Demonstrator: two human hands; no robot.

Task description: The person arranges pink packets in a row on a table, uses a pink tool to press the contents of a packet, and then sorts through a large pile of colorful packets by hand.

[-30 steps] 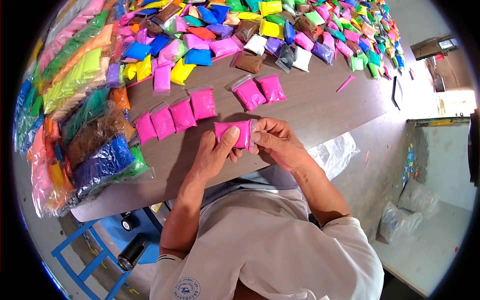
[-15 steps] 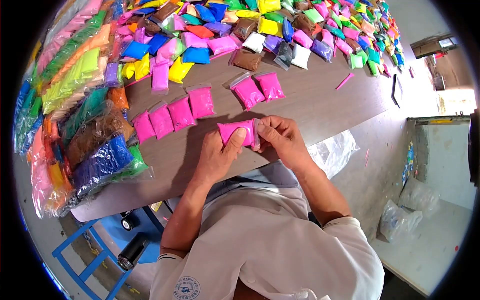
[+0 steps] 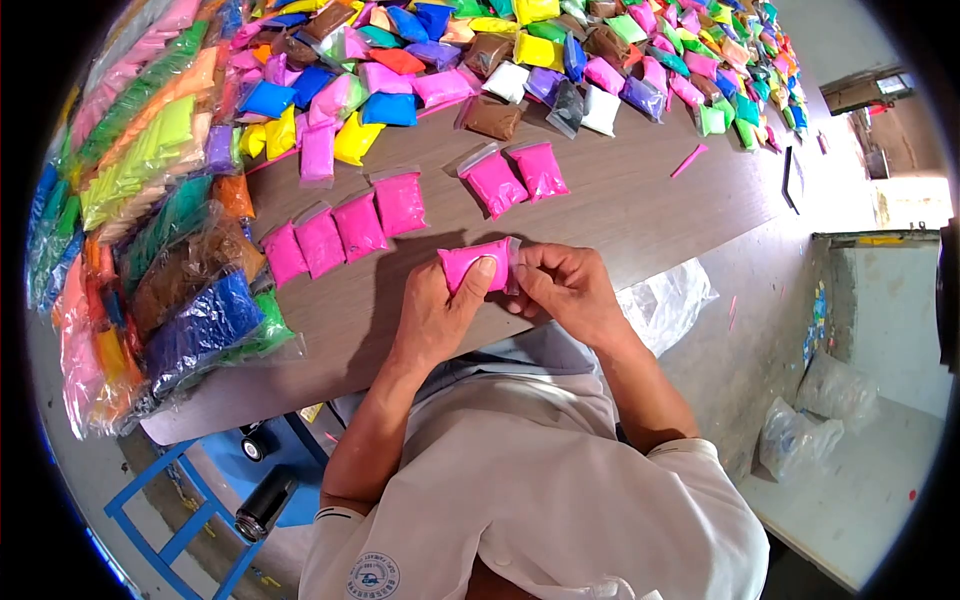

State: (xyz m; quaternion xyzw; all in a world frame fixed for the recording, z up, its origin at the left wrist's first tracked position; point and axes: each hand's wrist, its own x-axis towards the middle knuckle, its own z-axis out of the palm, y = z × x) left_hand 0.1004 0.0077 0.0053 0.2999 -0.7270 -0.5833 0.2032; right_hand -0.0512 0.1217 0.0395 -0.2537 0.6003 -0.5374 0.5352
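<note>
A small clear plastic bag filled with bright pink [image 3: 472, 263] is held up over the near part of the table. My left hand [image 3: 432, 305] is closed around its left end, thumb pressed across the front. At the bag's clear right edge, my right hand [image 3: 568, 290] pinches the flap between thumb and curled fingers. Just beyond, a row of similar pink bags [image 3: 360, 223] lies at a slant on the table. Two more pink bags [image 3: 493, 184] lie side by side a little to the right of that row.
A heap of small bags in many colours [image 3: 450, 55] covers the table's far side. Large clear bags of packets [image 3: 205, 320] are stacked at left. A pink stick [image 3: 690, 160] lies at right on the brown table [image 3: 620, 215]. A black bottle [image 3: 266, 503] stands below left.
My right hand's fingers have shifted slightly down along the clear edge of the bag. The left hand keeps its hold, and the bags on the table have stayed put.
</note>
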